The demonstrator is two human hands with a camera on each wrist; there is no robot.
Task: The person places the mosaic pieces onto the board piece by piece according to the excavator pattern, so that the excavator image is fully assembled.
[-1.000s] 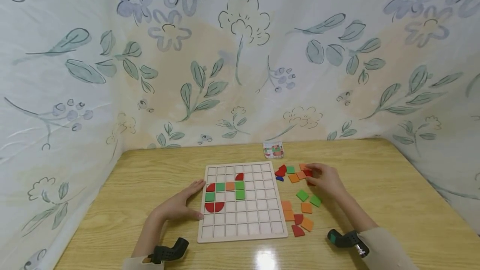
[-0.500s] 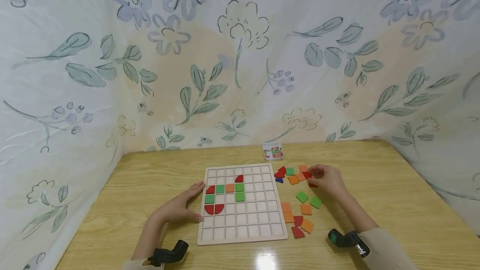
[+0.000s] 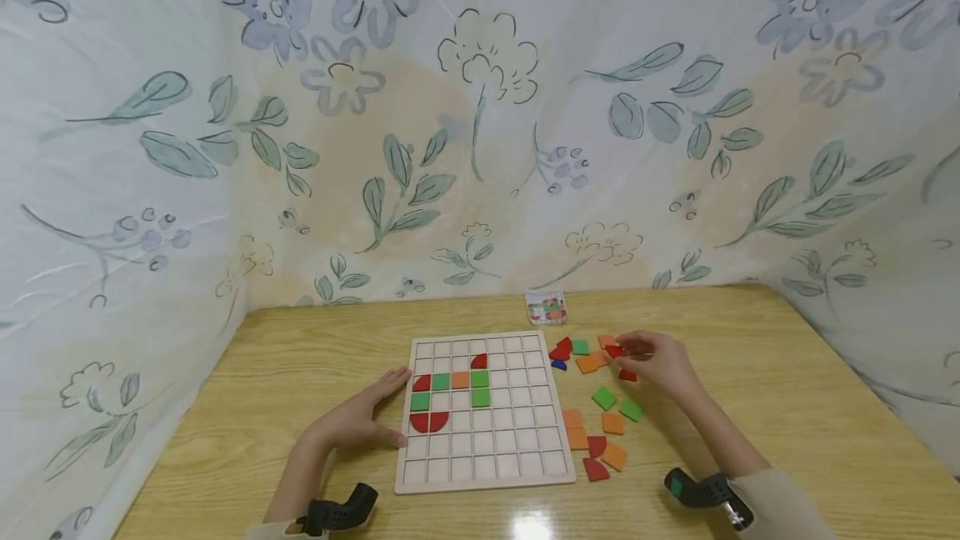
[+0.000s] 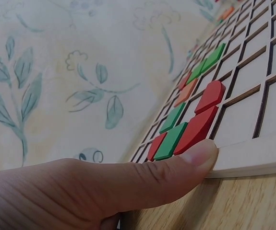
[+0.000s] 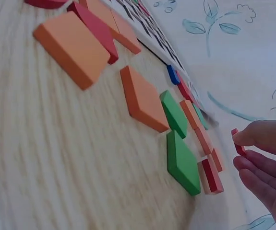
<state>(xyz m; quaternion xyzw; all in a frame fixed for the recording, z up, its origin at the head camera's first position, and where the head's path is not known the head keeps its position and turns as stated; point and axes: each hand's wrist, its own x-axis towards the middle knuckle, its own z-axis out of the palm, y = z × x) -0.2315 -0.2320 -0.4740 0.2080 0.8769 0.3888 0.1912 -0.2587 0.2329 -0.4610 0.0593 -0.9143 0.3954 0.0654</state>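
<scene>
My right hand (image 3: 658, 363) pinches a small red piece (image 5: 238, 142) between thumb and fingertips, held above the loose pieces at the right. Another red piece (image 3: 628, 375) lies on the table just below that hand. My left hand (image 3: 354, 419) rests at the left edge of the pale wooden grid board (image 3: 517, 440), fingers extended and the thumb (image 4: 195, 155) touching the rim. On the board's left half sit red quarter-round pieces (image 3: 429, 422), green squares (image 3: 480, 397) and an orange square (image 3: 460, 380).
Loose orange squares (image 3: 612, 422), green squares (image 3: 604, 397), red quarter-rounds (image 3: 596, 469) and a blue piece (image 3: 558, 365) lie right of the board. A patterned card (image 3: 547, 308) lies behind it. A floral cloth (image 3: 487, 148) hangs beyond the table (image 3: 322, 340).
The right hand has raised the red piece slightly from the pile, and the red piece beneath shows more clearly. The left hand has stayed at the board's edge.
</scene>
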